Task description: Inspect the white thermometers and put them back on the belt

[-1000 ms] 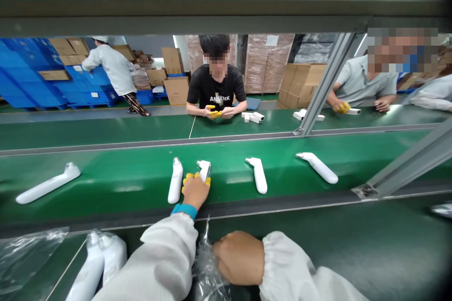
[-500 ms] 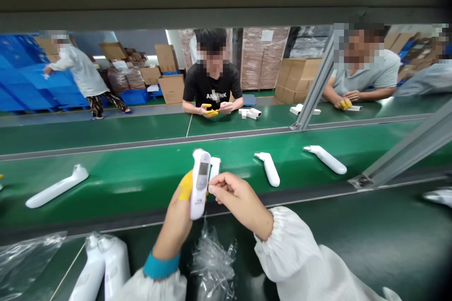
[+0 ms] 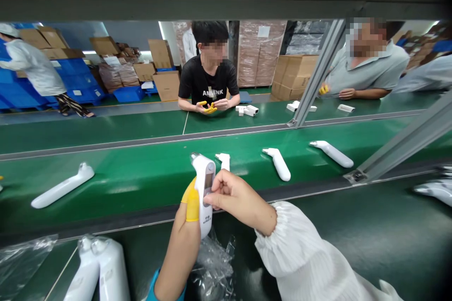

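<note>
Upright in front of me is a white ear thermometer with a small dark screen, its clear tip pointing up and left. My left hand, wearing yellow finger covers, is wrapped round it from behind and the left. My right hand is closed in a pinch, thumb and fingers touching the thermometer's front beside the screen and button. Whether anything small lies in that pinch is hidden. Crumpled clear plastic lies below the hands. At lower left, two white thermometers rest side by side.
More thermometers lie along the green conveyor belt, including one to the right. A slanted metal post stands at right. Across the belt, a person in black and another in grey sit at a bench. Clear film lies at left.
My right fingertips have moved from the thermometer's right edge onto its front. The thermometer has turned and shifted slightly right and down. The belt's thermometers appear further right; my view has shifted.
</note>
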The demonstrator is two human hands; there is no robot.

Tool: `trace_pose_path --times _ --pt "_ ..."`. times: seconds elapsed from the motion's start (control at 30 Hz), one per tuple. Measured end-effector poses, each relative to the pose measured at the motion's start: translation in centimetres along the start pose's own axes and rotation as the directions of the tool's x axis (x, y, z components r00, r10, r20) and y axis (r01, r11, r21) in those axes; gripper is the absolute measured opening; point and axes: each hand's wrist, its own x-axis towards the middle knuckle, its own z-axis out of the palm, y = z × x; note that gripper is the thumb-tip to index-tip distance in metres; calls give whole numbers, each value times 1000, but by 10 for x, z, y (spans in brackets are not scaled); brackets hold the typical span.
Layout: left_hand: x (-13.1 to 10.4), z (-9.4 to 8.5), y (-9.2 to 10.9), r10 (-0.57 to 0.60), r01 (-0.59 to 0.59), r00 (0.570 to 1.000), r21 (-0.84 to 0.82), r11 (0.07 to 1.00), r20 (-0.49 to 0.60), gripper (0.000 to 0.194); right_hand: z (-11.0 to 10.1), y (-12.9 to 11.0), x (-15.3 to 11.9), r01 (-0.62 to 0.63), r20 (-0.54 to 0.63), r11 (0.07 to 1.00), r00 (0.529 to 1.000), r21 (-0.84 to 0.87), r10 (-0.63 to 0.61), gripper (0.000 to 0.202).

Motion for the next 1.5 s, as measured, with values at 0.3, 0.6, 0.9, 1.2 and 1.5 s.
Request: trace_pose_path --times 0.3,0.6,0.9,1.2,1.5 --pt "0 -1 -2 20 -20 1000 59 998 3 52 3 -1 -1 8 -49 998 999 -55 -10 39" --pt "4 -5 1 42 -34 998 144 989 -52 49 1 1 -1 65 52 988 997 -140 -59 10" --pt "3 -3 -1 205 -167 975 334 928 -82 53 3 -1 -4 101 -64 473 946 -875 -319 9" --pt "125 -34 -31 -22 148 986 802 579 -167 39 27 52 -17 237 295 210 901 -949 319 27" --pt "175 -120 -7 47 420 895 873 248 -443 50 12 56 -10 315 422 319 832 -894 360 31"
